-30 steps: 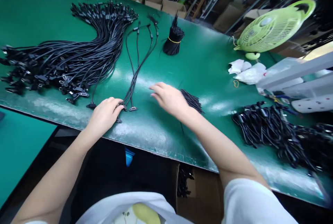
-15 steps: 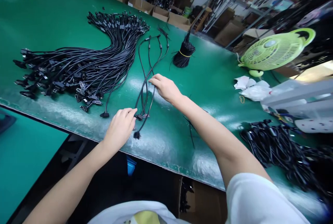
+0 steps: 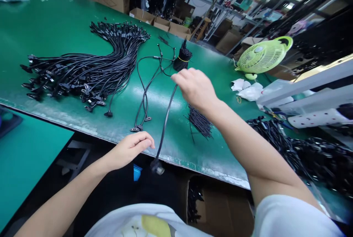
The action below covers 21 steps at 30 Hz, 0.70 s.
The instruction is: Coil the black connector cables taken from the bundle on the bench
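Note:
My right hand is closed on a black cable, which hangs down past the table's front edge, its connector end blurred. My left hand is at that edge, left of the hanging cable, with its fingers curled together; whether anything is between them is hidden. Beyond my left hand lie a few loose cables with their connectors near the edge. A large bundle of black cables spreads across the table to the left. Black ties lie partly under my right forearm.
On the green table stands a bunch of black ties with a yellow band. A green fan, white scraps and more black cables are at the right. An open box sits below the edge.
My right hand has lifted one cable from the loose ones and drawn it right and nearer. My left hand has come off the cables toward the edge. The view has shifted a little.

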Available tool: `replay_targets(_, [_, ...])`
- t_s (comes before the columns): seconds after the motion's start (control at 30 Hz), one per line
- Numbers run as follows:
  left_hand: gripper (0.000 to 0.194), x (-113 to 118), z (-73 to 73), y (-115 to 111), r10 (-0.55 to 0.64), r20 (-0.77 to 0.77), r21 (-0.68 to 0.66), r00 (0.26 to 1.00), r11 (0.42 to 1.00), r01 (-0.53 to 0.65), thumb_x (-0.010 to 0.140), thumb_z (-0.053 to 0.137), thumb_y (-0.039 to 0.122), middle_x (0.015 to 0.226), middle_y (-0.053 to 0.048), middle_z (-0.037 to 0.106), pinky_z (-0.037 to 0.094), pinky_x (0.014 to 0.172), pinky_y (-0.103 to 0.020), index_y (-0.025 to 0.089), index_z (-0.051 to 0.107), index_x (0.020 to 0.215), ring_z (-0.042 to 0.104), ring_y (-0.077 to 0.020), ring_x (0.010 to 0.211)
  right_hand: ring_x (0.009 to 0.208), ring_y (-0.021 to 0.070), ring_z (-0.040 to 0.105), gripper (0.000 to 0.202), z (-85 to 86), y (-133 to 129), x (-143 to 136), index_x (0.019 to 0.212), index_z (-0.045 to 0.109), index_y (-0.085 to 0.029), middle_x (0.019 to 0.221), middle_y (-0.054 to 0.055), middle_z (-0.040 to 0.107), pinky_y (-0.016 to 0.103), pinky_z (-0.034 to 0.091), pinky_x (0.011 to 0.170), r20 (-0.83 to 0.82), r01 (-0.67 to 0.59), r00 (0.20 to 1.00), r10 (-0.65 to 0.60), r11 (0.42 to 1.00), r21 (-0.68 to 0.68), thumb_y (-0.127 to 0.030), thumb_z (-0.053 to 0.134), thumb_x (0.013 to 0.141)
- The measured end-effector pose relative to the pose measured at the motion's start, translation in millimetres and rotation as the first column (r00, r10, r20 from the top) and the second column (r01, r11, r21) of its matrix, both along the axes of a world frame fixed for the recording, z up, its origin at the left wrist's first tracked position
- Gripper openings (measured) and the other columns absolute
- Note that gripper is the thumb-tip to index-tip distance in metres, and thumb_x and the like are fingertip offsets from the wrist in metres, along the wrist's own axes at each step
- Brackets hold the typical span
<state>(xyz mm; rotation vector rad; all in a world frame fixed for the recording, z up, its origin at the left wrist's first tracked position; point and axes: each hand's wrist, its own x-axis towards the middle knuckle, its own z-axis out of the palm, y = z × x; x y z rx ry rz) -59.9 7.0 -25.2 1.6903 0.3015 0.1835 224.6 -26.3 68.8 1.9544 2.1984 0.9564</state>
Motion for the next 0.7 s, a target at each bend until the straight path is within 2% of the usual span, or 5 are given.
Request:
replay_targets(0.2, [0.034,-8,7.4,-2,0.529,0.177,-0.214,0.83,0.844,-0.492,0.096,0.045,0.048,0.118,-0.007,0.056,0.042,0.095,-0.031,0.022,0.053,0.116,0.054,-0.0189,0.109,0.08,0.0213,0.047,0.033,25.3,-9,-11,0.1,0.061,-0.016,0.091,0.01,0.06,0.034,0.03,0.068,0.015,0.046,0.999,-0.046,0.999,-0.006,-0.008,0.029,0.096])
replay_targets(0.27, [0.038,-10,13.5,-8,0.455,0.201,-0.282,0.867,0.875,-0.394,0.095,0.045,0.049,0.121,-0.008,0.056,0.045,0.092,-0.031,0.023,0.052,0.122,0.055,-0.0191,0.109,0.078,0.0213,0.047,0.03,26.0,-10,-34,0.097,0.061,-0.016,0.088,0.009,0.06,0.034,0.029,0.067,0.057,0.001,0.998,0.002,0.998,-0.055,-0.008,0.032,0.095])
replay_targets(0.4, [0.032,-27,23.9,-26,0.131,0.027,-0.318,0.991,0.941,-0.116,0.09,0.059,0.042,0.075,0.001,0.054,0.04,0.059,-0.02,0.019,0.06,0.113,0.048,-0.0083,0.061,0.084,0.0219,0.05,0.025,12.6,0,-43,0.1,0.062,-0.016,0.094,0.01,0.062,0.033,0.031,0.068,-0.023,-0.02,1.0,0.017,0.991,-0.13,-0.01,0.038,0.094])
replay_targets(0.57, [0.028,-59,29.3,-16,0.376,0.014,-0.499,0.927,0.806,-0.32,0.086,0.065,0.042,0.069,0.002,0.048,0.036,0.054,-0.016,0.016,0.067,0.094,0.043,-0.0054,0.057,0.084,0.0184,0.054,0.019,3.6,23,21,0.093,0.066,-0.016,0.095,0.008,0.065,0.027,0.035,0.068,-0.305,0.271,0.896,-0.323,0.942,-0.201,-0.013,0.047,0.092])
replay_targets(0.7, [0.028,-67,15.8,0,0.527,-0.076,-0.562,0.846,0.679,-0.473,0.081,0.072,0.039,0.069,0.002,0.046,0.04,0.051,-0.013,0.012,0.07,0.088,0.042,-0.0049,0.058,0.107,0.0167,0.048,0.036,24.2,31,49,0.12,0.057,-0.008,0.12,0.014,0.059,0.026,0.035,0.087,-0.345,0.379,0.879,-0.33,0.922,0.083,-0.018,0.027,0.102])
